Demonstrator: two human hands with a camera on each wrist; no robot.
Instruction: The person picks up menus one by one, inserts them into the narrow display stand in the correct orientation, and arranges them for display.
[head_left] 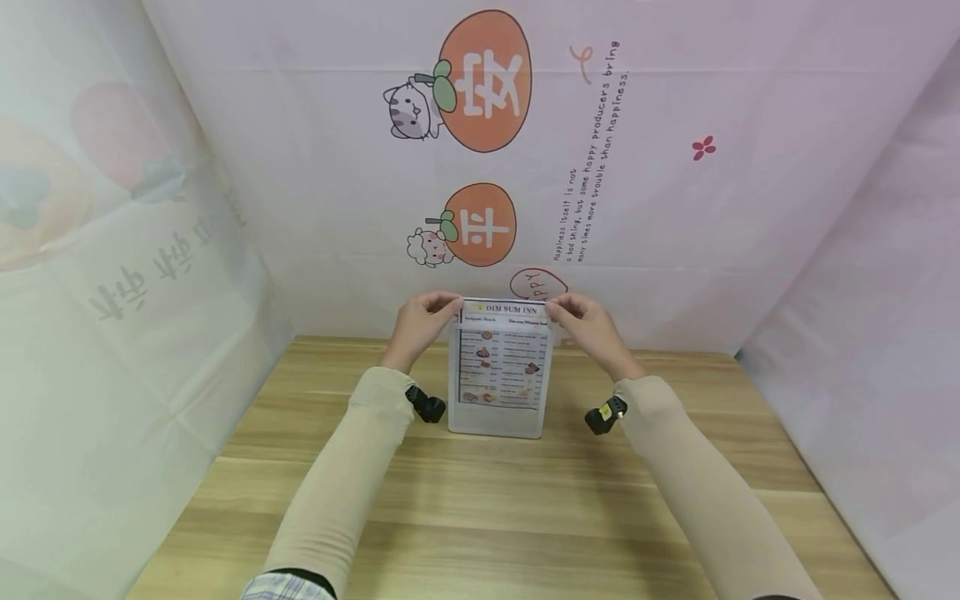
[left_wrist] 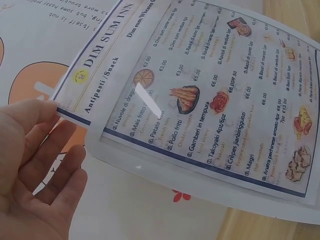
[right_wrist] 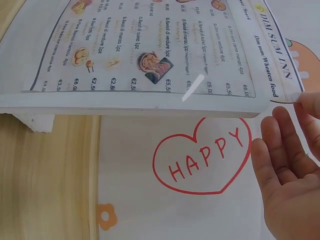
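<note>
A printed menu sheet (head_left: pixel 498 367) headed "DIM SUM INN" sits in a white-edged, clear-fronted sign holder (head_left: pixel 495 422) that stands upright on the table. The sheet's top strip sticks out above the holder, as both wrist views show. At the top left corner of the sheet, my left hand (head_left: pixel 422 323) pinches the paper between thumb and forefinger. My right hand (head_left: pixel 588 327) pinches the top right corner likewise. In the right wrist view the other fingers (right_wrist: pixel 286 145) of that hand stay off the sheet. A white foot (right_wrist: pixel 37 122) shows behind the holder.
The wooden table (head_left: pixel 480 508) ends at a white printed cloth backdrop (head_left: pixel 637 167) close behind the holder. Cloth side walls (head_left: pixel 885 333) rise to the left and right. A small black camera is strapped on each wrist.
</note>
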